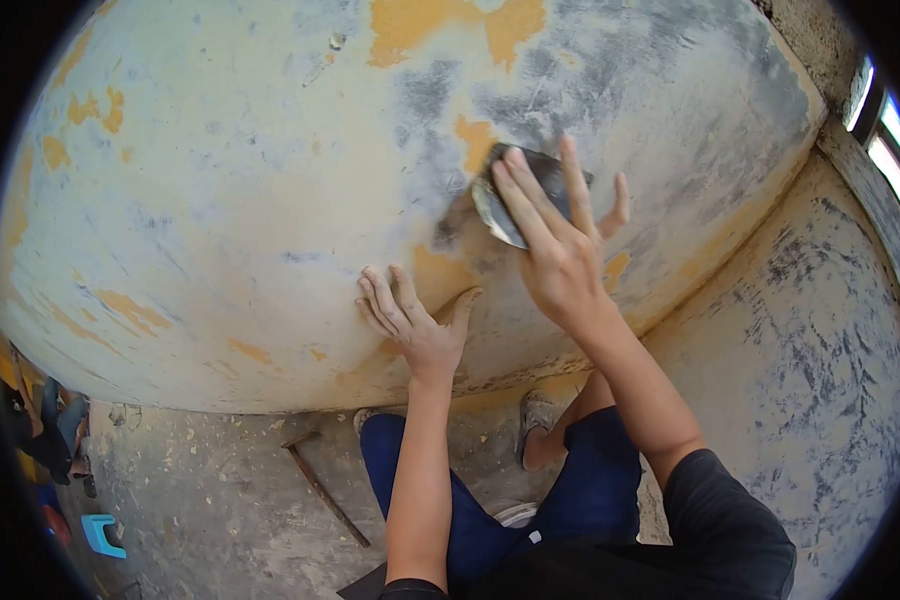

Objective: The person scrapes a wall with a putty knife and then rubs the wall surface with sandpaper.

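A large curved surface (260, 200), pale with orange and grey patches, fills most of the head view. My right hand (565, 250) presses a dark piece of sandpaper (545, 172) with a pale edge against it, right of centre. Some fingers lie over the sheet, and others spread past its right side. Lower and to the left, my left hand (415, 325) rests open against the same surface, fingers stretched and thumb apart, holding nothing. The sandpaper's underside is hidden.
A hammer-like tool with a long handle (325, 490) lies on the concrete floor (210, 500). At the far left are another person (55, 425) and a blue stool (102, 536). A second mottled curved surface (780, 360) stands at the right.
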Action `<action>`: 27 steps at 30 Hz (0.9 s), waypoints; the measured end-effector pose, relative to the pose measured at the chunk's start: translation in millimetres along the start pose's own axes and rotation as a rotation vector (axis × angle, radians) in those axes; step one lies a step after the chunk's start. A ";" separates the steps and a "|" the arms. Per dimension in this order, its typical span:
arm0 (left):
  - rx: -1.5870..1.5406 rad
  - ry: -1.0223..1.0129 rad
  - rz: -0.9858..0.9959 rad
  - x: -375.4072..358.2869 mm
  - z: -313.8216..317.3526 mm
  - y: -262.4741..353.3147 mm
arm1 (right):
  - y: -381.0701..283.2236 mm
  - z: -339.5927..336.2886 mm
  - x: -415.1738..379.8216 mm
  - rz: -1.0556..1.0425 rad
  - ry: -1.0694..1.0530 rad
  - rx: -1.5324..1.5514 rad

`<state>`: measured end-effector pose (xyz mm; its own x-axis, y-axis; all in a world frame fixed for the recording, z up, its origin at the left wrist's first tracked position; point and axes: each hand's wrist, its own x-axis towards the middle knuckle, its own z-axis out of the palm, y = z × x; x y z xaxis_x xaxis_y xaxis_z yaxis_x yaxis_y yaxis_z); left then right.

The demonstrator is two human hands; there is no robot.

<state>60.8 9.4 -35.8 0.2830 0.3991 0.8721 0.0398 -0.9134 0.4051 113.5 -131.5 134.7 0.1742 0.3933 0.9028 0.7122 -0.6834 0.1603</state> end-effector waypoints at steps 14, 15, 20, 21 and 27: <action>-0.010 0.011 -0.002 2.3 0.4 2.8 | 30.3 -21.2 18.0 -0.191 -0.127 -0.110; -0.013 0.016 -0.001 2.0 1.2 3.0 | 27.7 -19.1 22.5 -0.200 -0.110 -0.093; 0.006 -0.023 0.003 2.9 -6.3 5.9 | 0.3 -8.1 53.2 -0.192 -0.016 0.035; 0.005 -0.026 0.006 4.2 -5.8 4.6 | 1.9 -7.8 48.9 -0.177 -0.029 0.024; 0.004 0.001 0.017 4.6 -3.8 3.6 | 18.8 -9.6 -3.8 -0.103 -0.121 -0.036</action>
<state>58.6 8.3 -29.3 0.2824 0.3840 0.8791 0.0389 -0.9202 0.3895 119.6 -151.7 138.1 0.1841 0.5322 0.8263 0.7064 -0.6562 0.2653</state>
